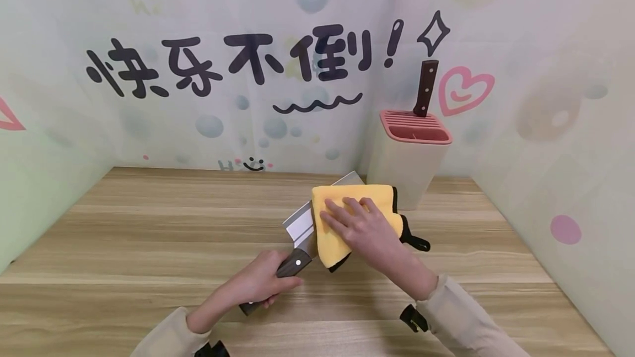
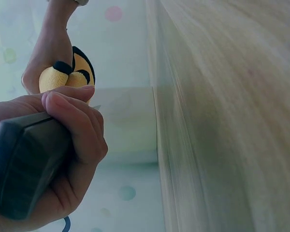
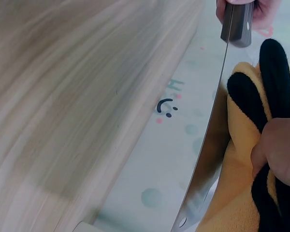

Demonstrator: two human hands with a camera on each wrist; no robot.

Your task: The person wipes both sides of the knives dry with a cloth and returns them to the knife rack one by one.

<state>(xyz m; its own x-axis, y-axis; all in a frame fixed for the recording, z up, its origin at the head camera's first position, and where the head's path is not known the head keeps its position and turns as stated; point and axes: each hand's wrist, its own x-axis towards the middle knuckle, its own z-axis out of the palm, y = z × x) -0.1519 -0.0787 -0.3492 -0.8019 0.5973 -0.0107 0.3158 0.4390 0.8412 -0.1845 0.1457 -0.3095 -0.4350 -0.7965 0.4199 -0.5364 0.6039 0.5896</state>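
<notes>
My left hand (image 1: 263,280) grips the dark riveted handle (image 1: 292,263) of a cleaver, whose butt end faces the camera in the left wrist view. The cleaver's wide metal blade (image 1: 300,226) points away to the upper right and is held above the table. A yellow cloth (image 1: 354,197) with black edging and a black loop covers the middle of the blade. On top of the cloth lies my right hand (image 1: 369,236), fingers spread; the right wrist view shows it holding bunched folds of cloth (image 3: 241,179) beside the blade.
A cream knife block (image 1: 407,164) with a pink slotted top stands at the back right, close beyond the blade tip. One brown-handled knife (image 1: 425,87) stands in it. The wooden table (image 1: 149,230) meets printed wall sheets at the back and sides.
</notes>
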